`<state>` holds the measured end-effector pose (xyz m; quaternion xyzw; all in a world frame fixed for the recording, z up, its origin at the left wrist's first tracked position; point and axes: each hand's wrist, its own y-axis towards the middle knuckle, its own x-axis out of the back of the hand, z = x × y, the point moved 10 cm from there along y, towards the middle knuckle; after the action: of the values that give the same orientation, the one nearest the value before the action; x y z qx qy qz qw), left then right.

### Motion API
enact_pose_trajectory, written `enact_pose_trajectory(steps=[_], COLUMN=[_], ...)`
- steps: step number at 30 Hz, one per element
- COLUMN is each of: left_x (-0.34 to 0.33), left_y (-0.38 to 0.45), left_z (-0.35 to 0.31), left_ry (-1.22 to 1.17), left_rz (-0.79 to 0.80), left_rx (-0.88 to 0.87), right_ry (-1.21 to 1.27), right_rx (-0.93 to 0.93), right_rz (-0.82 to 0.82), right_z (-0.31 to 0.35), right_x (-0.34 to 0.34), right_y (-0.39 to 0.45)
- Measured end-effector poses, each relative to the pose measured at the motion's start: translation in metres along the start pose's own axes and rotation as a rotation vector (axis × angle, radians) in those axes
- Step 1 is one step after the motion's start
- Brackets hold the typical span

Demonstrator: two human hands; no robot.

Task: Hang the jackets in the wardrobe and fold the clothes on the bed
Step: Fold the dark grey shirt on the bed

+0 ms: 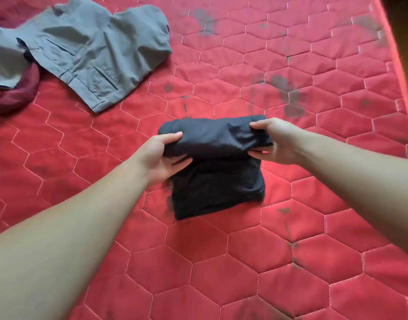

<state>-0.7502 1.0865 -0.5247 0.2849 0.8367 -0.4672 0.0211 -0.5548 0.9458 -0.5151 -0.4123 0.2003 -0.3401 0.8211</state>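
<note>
At centre of frame: black garment point(215, 167), folded, far edge rolled up off the bed, near part flat on it.
Left hand point(162, 154): gripping the roll's left end, thumb on top, fingers beneath.
Right hand point(273, 140): pinching the roll's right end.
Upper left: grey trousers point(94, 51), spread unfolded.
Left edge: maroon cloth point(15, 93), partly under the trousers.
Underneath: red quilted bed point(244, 262), dark stains.

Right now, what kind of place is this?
Most likely a bedroom. A red quilted mattress fills the view, grey trousers lie loose on it, and the left hand and right hand grip a folded black garment.
</note>
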Motion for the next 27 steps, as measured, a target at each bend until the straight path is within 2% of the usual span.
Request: enact_pose_trajectory(steps=[4,6,10,16,20,22,25,27], left_x=[0.022,0.033,0.049,0.051,0.052,0.047,0.036,0.028], left_y=[-0.003,-0.006,-0.001,0.005,0.009,0.007,0.002,-0.001], left_z=[0.051,0.080,0.119,0.120,0.094,0.086,0.081,0.073], left_ry=[-0.074,-0.009,0.120,0.242,0.268,0.220,0.155,0.128], left_rz=[0.068,0.077,-0.010,-0.060,-0.120,-0.076,0.073,0.165], left_rx=[0.088,0.127,0.166,0.228,0.129,0.143,0.246,0.265], right_ry=[-0.060,-0.141,-0.269,-0.444,-0.467,-0.408,-0.262,-0.156], right_rx=[-0.067,-0.132,-0.146,-0.027,0.040,0.015,-0.125,-0.127], right_rz=[0.041,0.058,0.010,0.058,0.009,0.042,0.145,0.187], right_z=[-0.046,-0.082,-0.122,-0.105,-0.083,-0.082,-0.090,-0.084], right_x=[0.008,0.016,0.031,0.025,0.024,0.021,0.011,0.001], right_y=[0.008,0.009,0.015,0.019,0.029,0.034,0.033,0.026])
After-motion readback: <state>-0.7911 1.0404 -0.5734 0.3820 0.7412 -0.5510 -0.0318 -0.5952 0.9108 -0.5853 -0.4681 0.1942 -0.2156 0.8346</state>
